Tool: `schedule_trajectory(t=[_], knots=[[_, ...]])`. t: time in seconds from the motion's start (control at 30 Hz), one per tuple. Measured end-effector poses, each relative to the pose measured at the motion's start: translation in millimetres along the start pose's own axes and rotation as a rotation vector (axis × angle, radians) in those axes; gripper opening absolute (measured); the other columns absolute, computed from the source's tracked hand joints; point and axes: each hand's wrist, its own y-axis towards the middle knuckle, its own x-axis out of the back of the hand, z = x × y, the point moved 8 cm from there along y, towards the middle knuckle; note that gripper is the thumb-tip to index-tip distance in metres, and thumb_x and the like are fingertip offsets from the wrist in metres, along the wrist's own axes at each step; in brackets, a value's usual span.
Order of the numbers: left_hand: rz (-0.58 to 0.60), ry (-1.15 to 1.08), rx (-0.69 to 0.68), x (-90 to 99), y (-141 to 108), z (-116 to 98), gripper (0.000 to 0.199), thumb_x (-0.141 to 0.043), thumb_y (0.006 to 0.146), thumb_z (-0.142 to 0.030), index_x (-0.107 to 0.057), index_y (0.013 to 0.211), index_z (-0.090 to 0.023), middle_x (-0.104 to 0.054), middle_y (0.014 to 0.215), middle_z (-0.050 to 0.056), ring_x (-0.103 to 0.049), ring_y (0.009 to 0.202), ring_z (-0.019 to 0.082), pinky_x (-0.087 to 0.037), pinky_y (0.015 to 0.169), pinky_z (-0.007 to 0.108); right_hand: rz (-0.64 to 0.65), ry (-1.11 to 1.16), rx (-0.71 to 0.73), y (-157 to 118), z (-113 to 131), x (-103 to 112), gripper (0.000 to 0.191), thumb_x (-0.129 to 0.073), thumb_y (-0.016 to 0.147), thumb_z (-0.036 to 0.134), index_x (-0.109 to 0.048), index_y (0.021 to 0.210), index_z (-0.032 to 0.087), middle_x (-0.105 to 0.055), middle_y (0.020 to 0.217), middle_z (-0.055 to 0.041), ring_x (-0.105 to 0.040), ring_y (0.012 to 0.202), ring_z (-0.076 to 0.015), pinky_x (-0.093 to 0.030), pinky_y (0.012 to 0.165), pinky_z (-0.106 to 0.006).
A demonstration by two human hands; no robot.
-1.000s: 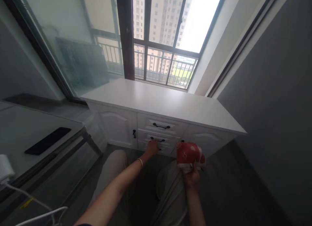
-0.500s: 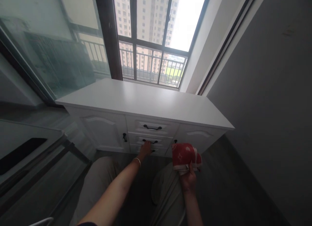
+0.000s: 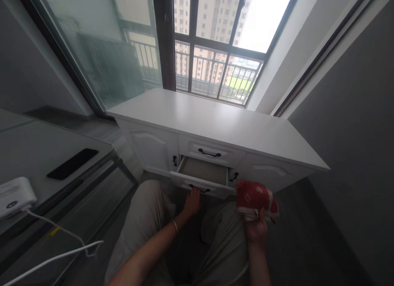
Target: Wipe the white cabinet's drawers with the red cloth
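A white cabinet [image 3: 212,119] stands before me, and its middle drawer [image 3: 203,171] is pulled out with a bare beige bottom showing. My left hand [image 3: 192,201], with a bracelet at the wrist, has its fingers hooked on the dark drawer handle [image 3: 205,191]. To the right, my right hand [image 3: 257,229] holds a folded red cloth [image 3: 253,195] with pale edges and white motifs, thumb on top, above my right knee. The drawer above, with its own dark handle [image 3: 209,153], is closed.
At the left is a white table [image 3: 27,150] with a black flat object [image 3: 73,164] and a white device [image 3: 17,195] with a cable. Behind the cabinet are a window [image 3: 221,43] and a glass panel [image 3: 101,51]. A grey wall [image 3: 347,125] rises at the right.
My left hand has pulled the middle drawer out toward me. The view has shifted left, bringing the white device in. The red cloth stays in my right hand.
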Motion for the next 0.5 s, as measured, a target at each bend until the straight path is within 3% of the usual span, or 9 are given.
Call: schedule_trajectory(t=[0.13, 0.27, 0.37, 0.5], knots=[[0.018, -0.033, 0.020, -8.7, -28.3, 2.4, 0.074, -0.060, 0.090, -0.016, -0.046, 0.163, -0.015, -0.043, 0.175, 0.020, -0.033, 0.168, 0.036, -0.041, 0.130, 0.058, -0.043, -0.037, 0.032, -3.1, 12.2, 11.0, 0.034, -0.082, 0.095, 0.039, -0.081, 0.129, 0.036, -0.082, 0.130, -0.0003, -0.077, 0.124, -0.0162, -0.067, 0.103, -0.033], [0.060, -0.067, 0.044, -22.5, -62.1, 4.4, 0.077, -0.059, 0.088, -0.014, -0.045, 0.164, -0.013, -0.041, 0.177, 0.020, -0.030, 0.169, 0.035, -0.039, 0.132, 0.058, -0.010, -0.124, 0.086, -5.5, 21.5, 11.5, 0.036, -0.081, 0.096, 0.042, -0.080, 0.132, 0.040, -0.079, 0.136, -0.0022, -0.073, 0.132, -0.0205, -0.064, 0.111, -0.045], [0.102, -0.091, 0.052, -29.1, -81.6, 5.3, 0.082, -0.059, 0.085, -0.011, -0.044, 0.165, -0.012, -0.039, 0.178, 0.020, -0.029, 0.169, 0.036, -0.039, 0.132, 0.058, -0.024, -0.128, 0.088, -6.1, 23.6, 12.4, 0.037, -0.081, 0.094, 0.042, -0.080, 0.131, 0.038, -0.080, 0.134, -0.0031, -0.073, 0.130, -0.0201, -0.067, 0.106, -0.042], [0.111, -0.129, 0.038, -22.6, -86.6, 3.4, 0.079, -0.058, 0.085, -0.011, -0.047, 0.163, -0.010, -0.043, 0.176, 0.021, -0.033, 0.168, 0.037, -0.040, 0.131, 0.058, -0.062, -0.106, 0.083, -5.4, 22.9, 12.9, 0.030, -0.080, 0.092, 0.036, -0.083, 0.122, 0.035, -0.083, 0.127, -0.0030, -0.078, 0.121, -0.0190, -0.070, 0.097, -0.038]])
